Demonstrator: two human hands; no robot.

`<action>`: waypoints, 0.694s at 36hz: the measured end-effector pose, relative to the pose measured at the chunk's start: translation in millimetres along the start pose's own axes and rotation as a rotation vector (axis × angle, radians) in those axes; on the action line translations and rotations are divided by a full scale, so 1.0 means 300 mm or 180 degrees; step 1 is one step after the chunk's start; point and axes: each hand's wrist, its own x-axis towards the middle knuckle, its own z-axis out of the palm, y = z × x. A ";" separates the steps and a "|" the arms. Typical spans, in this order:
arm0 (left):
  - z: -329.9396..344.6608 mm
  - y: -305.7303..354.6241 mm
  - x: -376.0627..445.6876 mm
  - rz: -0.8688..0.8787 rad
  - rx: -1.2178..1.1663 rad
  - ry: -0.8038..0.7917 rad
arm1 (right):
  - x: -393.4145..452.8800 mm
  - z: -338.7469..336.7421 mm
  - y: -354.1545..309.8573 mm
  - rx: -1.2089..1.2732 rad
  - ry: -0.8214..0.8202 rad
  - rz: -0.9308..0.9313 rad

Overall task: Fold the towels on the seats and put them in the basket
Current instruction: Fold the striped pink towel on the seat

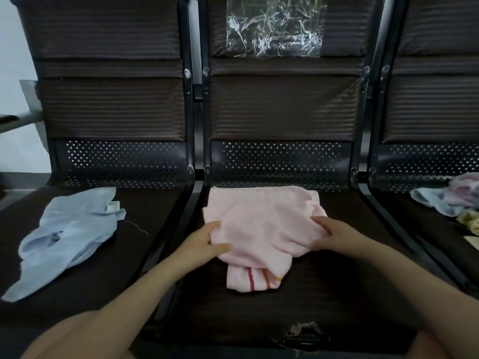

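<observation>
A pink towel with red and orange stripes at its near end lies crumpled on the middle seat. My left hand grips its left edge, thumb on top and fingers tucked under the cloth. My right hand holds the right edge in the same way. A light blue towel with a white label lies spread and rumpled on the left seat. No basket is in view.
A pile of blue, pink and yellow towels sits on the right seat at the frame's edge. A clear plastic bag hangs on the middle seat's backrest. Black metal frames separate the seats.
</observation>
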 end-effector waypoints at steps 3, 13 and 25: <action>0.037 -0.014 -0.023 0.0393 0.0585 -0.0126 | -0.012 0.011 -0.004 -0.0327 0.0175 -0.0184; -0.052 0.179 -0.052 0.0573 -0.2769 0.0356 | -0.053 -0.050 -0.123 0.3053 0.0269 -0.0415; -0.073 0.059 0.079 -0.0422 -0.1890 0.0451 | 0.035 -0.056 0.021 0.3234 0.0816 0.0819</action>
